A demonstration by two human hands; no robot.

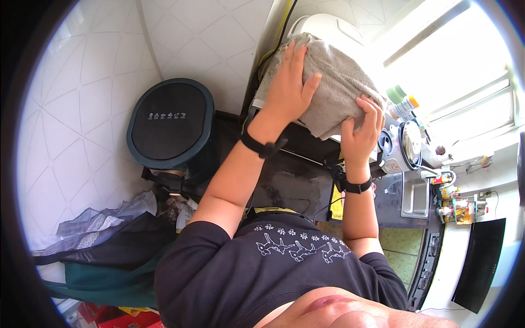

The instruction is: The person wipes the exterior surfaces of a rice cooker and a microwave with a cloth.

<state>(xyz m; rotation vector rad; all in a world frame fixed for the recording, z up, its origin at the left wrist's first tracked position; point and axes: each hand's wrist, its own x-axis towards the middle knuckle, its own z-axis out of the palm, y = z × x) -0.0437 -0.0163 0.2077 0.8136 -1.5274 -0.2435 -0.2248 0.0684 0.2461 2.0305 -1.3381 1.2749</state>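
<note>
A grey-beige towel is draped in loose folds over the top of a boxy appliance, hiding most of it. My left hand rests flat on the towel's left side, its thumb spread away from the fingers. At the towel's right front corner, my right hand has its fingers bent over the fabric. A fold is bunched between the thumb and fingers there. Just behind the towel stands a white rounded appliance. Black straps circle both wrists.
To the left stands a dark lidded bin by the tiled wall. On the right, a rice cooker, several bottles and a steel sink line the counter. Clothes hang at lower left. A black cable runs behind the appliance.
</note>
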